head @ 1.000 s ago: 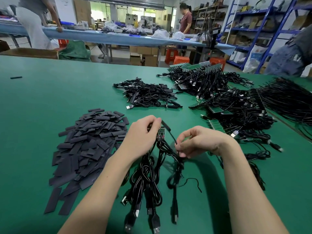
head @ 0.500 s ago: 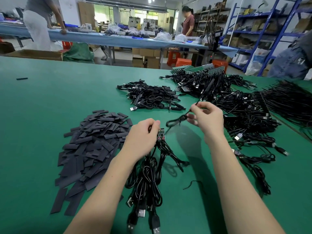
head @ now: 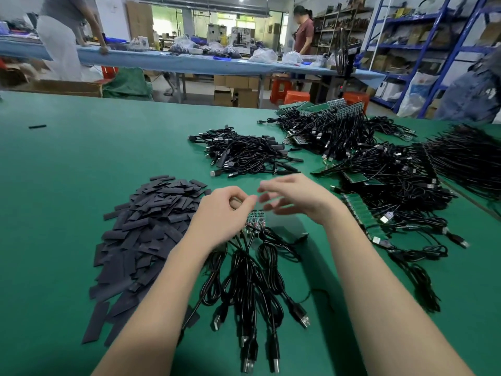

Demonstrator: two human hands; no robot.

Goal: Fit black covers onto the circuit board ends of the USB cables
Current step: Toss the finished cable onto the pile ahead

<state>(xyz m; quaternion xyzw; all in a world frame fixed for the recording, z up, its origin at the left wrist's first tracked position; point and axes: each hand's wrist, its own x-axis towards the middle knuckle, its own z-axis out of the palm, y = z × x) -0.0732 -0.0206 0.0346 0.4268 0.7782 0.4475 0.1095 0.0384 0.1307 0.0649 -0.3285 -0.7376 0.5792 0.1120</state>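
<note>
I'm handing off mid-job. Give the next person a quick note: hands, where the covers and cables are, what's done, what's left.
Left hand: grips a bunch of USB cables just below their bare circuit board ends.
Right hand: open, blurred, holds nothing, just right of the left hand.
Black covers: loose pile on the green table, left of the left hand.
Done: probably the far cable pile, whose ends look black.
Left: no cover on the held boards yet; more cables with bare boards heaped to the right.
</note>
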